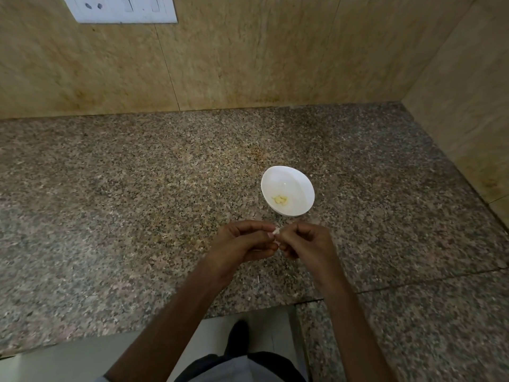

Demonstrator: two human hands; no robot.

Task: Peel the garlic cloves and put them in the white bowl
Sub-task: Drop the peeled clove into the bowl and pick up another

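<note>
Both hands are meeting over the tabletop (124,194), just on the front-edge side of the white bowl (298,186). The left hand (242,241) and right hand (305,241) are each pinching the same garlic clove (276,231) with thumb and fingertips, so both grips are clenching on it (only a small whitish bit is poking out, can't tell how much skin is on). The bowl is sitting nearer the right edge than the left, holding a few peeled cloves (280,199) at its bottom. A white socket plate (121,8) is sitting on the wall behind the back edge.
</note>
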